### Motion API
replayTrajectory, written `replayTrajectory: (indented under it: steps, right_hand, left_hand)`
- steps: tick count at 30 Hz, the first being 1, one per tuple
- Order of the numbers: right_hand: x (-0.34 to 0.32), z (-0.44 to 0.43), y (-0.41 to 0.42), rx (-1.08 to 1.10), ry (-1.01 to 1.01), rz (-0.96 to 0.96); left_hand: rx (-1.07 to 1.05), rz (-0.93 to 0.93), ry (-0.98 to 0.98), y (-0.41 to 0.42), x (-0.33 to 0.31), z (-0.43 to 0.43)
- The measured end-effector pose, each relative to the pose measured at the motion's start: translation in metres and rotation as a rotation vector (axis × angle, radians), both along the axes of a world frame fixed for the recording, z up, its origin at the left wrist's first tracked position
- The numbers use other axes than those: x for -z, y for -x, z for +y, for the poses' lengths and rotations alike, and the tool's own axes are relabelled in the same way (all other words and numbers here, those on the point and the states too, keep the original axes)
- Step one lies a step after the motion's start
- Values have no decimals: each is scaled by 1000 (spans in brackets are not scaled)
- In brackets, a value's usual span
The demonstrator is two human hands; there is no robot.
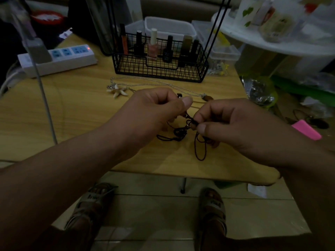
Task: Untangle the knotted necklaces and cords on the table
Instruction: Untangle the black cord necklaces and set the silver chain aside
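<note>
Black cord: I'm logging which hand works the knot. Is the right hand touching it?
Touching. The head view shows the right hand pinching the black cord between thumb and fingertip, with part of the cord hanging below the pinch.

Two hands [190, 122] — knotted black cord [181, 132]

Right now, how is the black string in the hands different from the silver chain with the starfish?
The black cord is dark and bunched in a tangle; the silver chain is pale and stretched out. The left hand and right hand pinch the black cord; the silver chain lies untouched on the table. The silver chain carries a starfish; the black cord shows a small clasp. Both are thin strands.
</note>
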State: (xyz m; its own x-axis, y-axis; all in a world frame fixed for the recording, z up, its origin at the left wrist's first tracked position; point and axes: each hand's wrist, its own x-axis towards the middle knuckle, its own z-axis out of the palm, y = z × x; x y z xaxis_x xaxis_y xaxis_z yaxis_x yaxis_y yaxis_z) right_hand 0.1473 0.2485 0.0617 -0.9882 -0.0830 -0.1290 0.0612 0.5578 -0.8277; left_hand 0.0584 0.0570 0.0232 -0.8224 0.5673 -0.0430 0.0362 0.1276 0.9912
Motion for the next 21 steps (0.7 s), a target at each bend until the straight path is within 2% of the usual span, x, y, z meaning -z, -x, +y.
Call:
replayTrajectory:
  steps: [3, 7, 13, 21]
  right_hand:
    - [-1, 5, -1, -36, 0, 29]
    - [1, 8, -1, -21, -9, 74]
    - [6, 8, 2, 38, 207, 34]
    - [13, 0, 4, 50, 253, 47]
  left_hand:
    - [7, 3, -23, 0, 2, 1]
    - [54, -104, -121, -3, 1, 4]
    - [59, -183, -150, -5, -1, 4]
    - [32, -214, -187, -6, -6, 5]
